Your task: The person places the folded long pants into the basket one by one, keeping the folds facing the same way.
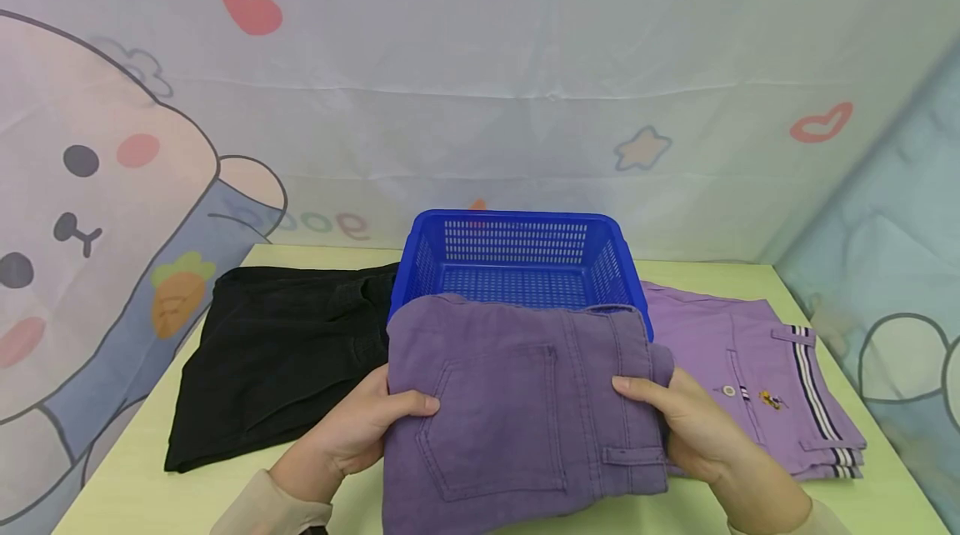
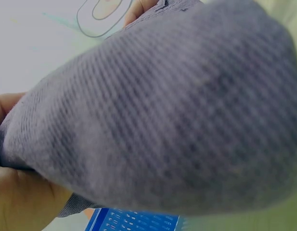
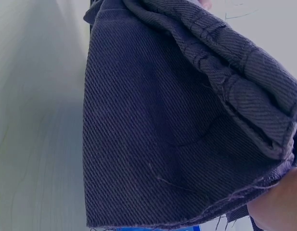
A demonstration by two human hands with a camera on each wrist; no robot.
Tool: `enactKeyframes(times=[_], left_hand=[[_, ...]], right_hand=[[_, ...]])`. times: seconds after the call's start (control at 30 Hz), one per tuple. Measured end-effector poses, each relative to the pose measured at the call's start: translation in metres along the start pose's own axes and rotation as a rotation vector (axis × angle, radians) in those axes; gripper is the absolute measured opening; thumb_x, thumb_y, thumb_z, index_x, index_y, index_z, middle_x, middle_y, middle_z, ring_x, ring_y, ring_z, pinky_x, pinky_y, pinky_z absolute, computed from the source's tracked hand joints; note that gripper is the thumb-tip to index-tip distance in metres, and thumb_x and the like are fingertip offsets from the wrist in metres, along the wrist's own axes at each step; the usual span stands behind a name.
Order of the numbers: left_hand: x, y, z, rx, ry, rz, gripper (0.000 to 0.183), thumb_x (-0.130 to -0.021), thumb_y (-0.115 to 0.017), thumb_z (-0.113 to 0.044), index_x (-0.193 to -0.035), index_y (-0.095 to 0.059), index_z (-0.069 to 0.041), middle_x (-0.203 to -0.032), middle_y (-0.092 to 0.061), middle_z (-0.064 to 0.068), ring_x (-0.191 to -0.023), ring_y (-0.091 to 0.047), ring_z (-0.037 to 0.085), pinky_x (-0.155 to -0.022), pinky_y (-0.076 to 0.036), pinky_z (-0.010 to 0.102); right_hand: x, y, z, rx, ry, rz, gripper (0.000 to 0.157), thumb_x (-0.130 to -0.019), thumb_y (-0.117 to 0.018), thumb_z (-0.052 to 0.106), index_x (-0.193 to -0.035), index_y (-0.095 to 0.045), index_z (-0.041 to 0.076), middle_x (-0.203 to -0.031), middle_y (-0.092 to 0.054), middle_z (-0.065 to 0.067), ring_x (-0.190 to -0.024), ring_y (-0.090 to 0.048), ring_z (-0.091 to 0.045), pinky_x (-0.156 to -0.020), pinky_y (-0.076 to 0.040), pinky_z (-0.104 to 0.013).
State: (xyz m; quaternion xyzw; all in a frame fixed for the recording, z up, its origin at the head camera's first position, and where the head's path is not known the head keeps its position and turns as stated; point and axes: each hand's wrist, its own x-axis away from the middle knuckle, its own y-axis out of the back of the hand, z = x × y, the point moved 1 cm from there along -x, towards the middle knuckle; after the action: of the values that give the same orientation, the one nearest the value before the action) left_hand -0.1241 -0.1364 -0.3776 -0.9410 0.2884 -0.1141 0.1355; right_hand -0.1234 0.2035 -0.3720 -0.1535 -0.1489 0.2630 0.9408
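Folded purple trousers (image 1: 510,418), with a back pocket and a belt loop facing up, are held between both hands above the table. My left hand (image 1: 360,427) grips their left edge, its thumb on top and its other fingers hidden behind the cloth. On the waistband side, my right hand (image 1: 693,427) pinches the trousers the same way. Close up in the left wrist view, the purple cloth (image 2: 162,110) fills most of the picture. The right wrist view shows frayed inner layers of the trousers (image 3: 153,125) beside part of the right hand (image 3: 278,202).
Behind the trousers stands a blue plastic basket (image 1: 517,285) with slotted walls. Folded black trousers (image 1: 277,360) lie on its left. Folded lilac trousers (image 1: 757,385) with a striped waistband lie on its right. A printed cloth (image 1: 480,85) hangs behind the pale table (image 1: 142,485).
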Motion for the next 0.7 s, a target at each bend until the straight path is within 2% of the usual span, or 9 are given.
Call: enactKeyframes(times=[0.3, 0.7], left_hand=[[-0.0018, 0.0016, 0.0004, -0.008, 0.001, -0.010, 0.045, -0.087, -0.056, -0.003, -0.127, -0.037, -0.001, -0.113, -0.060, 0.007, -0.100, -0.064, 0.021, -0.086, -0.053, 0.036], [-0.0039, 0.0018, -0.0019, -0.020, -0.008, -0.022, 0.046, -0.087, -0.056, -0.004, -0.128, -0.036, -0.001, -0.113, -0.060, 0.007, -0.100, -0.064, 0.021, -0.087, -0.052, 0.036]], right_hand=[[-0.0011, -0.0015, 0.0003, -0.009, 0.018, -0.004, 0.024, -0.099, -0.042, 0.011, -0.122, -0.047, 0.014, -0.109, -0.067, -0.002, -0.099, -0.066, -0.020, -0.086, -0.053, -0.039], [-0.0027, -0.0013, 0.0014, 0.008, 0.011, -0.042, 0.024, -0.099, -0.045, 0.013, -0.123, -0.045, 0.015, -0.108, -0.066, 0.000, -0.098, -0.066, -0.019, -0.086, -0.053, -0.039]])
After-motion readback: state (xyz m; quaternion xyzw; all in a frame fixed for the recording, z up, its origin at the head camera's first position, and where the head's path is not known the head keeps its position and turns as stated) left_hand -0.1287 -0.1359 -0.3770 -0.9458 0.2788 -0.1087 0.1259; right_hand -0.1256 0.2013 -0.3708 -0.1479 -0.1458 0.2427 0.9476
